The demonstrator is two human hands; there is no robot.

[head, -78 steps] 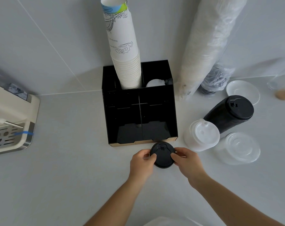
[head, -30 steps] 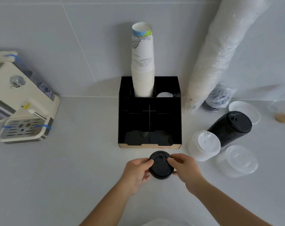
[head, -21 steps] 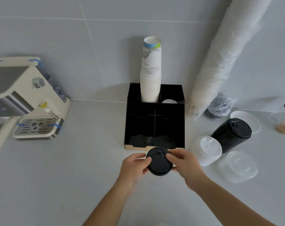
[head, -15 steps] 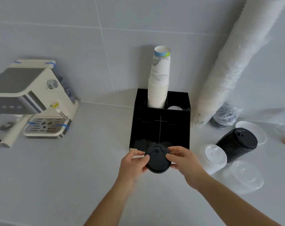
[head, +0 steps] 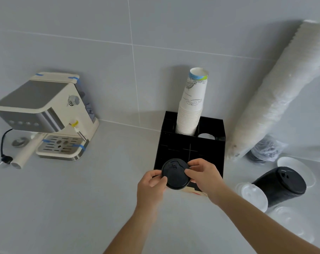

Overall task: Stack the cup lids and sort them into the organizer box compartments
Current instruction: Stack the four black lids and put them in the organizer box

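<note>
A stack of black cup lids (head: 175, 174) is held between my left hand (head: 150, 186) and my right hand (head: 204, 175), right over the front edge of the black organizer box (head: 206, 153). Both hands grip its rim from opposite sides. The box has several compartments; a tall stack of paper cups (head: 191, 107) stands in a rear one and something white (head: 205, 136) lies in the rear right one. On the counter to the right lie a black lid stack (head: 280, 185) on its side, a white lid stack (head: 251, 196) and clear lids (head: 285, 216).
A cream espresso machine (head: 45, 114) stands at the left with a cord and plug. A long sleeve of white cups (head: 280, 92) leans against the tiled wall at the right, above a bagged dark bundle (head: 267, 149) and a white plate-like lid (head: 294, 168).
Both hands have lifted the black lids from the counter up to the box's front edge. The view has tilted up and swung left, bringing the espresso machine fully in.
</note>
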